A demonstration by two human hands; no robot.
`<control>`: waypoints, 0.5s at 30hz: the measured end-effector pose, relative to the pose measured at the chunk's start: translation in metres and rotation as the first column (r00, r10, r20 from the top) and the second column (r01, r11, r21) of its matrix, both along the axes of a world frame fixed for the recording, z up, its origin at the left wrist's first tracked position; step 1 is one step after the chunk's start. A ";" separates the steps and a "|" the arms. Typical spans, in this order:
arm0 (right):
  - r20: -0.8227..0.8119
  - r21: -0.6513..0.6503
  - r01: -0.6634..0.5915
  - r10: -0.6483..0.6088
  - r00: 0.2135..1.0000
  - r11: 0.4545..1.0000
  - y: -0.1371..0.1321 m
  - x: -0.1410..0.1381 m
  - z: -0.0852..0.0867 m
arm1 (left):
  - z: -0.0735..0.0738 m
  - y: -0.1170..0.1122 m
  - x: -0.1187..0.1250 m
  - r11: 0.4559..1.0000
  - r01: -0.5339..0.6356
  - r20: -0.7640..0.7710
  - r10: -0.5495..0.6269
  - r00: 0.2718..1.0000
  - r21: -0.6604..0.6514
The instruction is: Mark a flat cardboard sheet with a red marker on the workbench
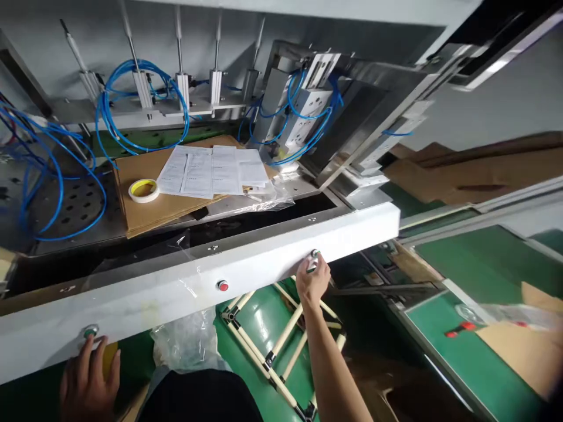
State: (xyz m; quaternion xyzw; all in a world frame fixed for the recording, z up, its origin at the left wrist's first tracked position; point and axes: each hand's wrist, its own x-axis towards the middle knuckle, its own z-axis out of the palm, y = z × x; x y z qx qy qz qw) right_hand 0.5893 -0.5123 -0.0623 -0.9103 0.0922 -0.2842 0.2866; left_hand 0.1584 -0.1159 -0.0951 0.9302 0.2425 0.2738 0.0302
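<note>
Two green push buttons sit on the white front panel (264, 266) of the machine, one at each end of its long axis. The left green button (91, 332) lies directly under the fingertips of the left hand (88, 381), whose fingers are loosely extended and grip nothing. The right green button (314, 255) is covered by the curled fingertips of the right hand (312, 281), forearm reaching up from below. A red button (223, 285) sits between them, untouched. Above, yellow tape roll (143, 190) and printed sheets (213, 170) rest on cardboard (145, 208).
</note>
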 end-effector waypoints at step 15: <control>0.267 -0.093 -0.055 0.078 0.961 0.994 0.034 -0.014 -0.015 | 0.052 -0.012 0.033 0.954 -0.279 0.135 0.293 0.947 -0.109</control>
